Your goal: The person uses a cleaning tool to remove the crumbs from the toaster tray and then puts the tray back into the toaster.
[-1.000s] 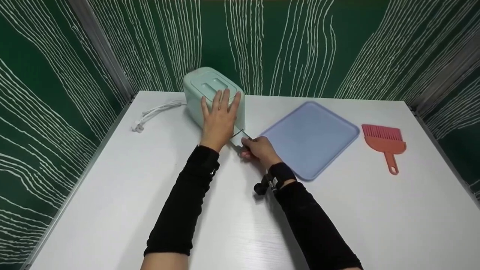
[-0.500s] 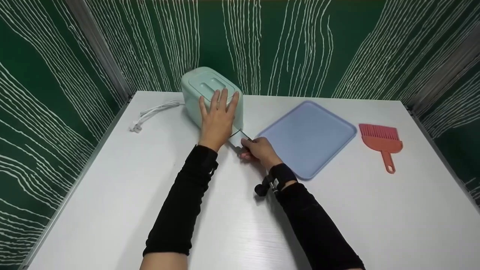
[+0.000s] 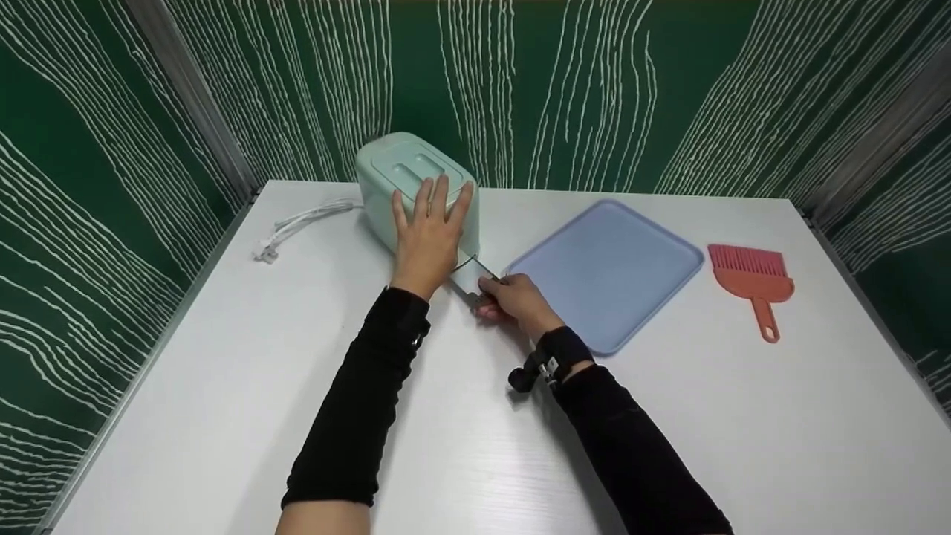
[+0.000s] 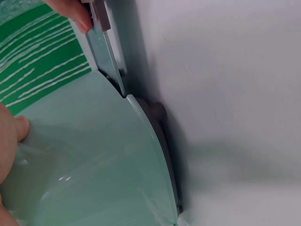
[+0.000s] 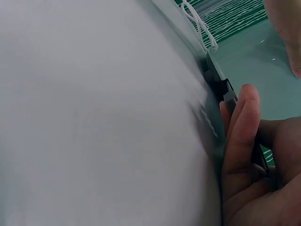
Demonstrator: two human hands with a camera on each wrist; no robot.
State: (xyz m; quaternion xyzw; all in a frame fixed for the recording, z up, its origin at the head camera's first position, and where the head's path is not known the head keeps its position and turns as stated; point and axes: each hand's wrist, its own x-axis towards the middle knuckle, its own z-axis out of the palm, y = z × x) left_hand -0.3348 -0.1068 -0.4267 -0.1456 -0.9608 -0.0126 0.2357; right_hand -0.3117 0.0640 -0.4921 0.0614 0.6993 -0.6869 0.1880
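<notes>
A mint-green two-slot toaster (image 3: 380, 204) stands on the white table, turned at an angle. My left hand (image 3: 429, 241) rests on its top and near end, fingers straight and spread. Low at that same end, a thin metal crumb tray (image 3: 466, 277) sticks partly out of the toaster's base; its inner part is hidden inside. My right hand (image 3: 522, 299) pinches the tray's outer end between thumb and fingers. The left wrist view shows the crumb tray (image 4: 104, 52) coming out of the base opening, with right-hand fingertips (image 4: 77, 14) at its grey end.
A blue square tray (image 3: 609, 271) lies just right of my right hand. Farther right is a red-orange brush (image 3: 754, 286). The toaster's white cord and plug (image 3: 297, 223) lie to its left. Green panels with white lines (image 3: 594, 89) close off the back and sides.
My right hand has drawn slightly away from the toaster, and a bit more of the crumb tray shows. My left hand stays on the toaster. The whole head view has shifted slightly.
</notes>
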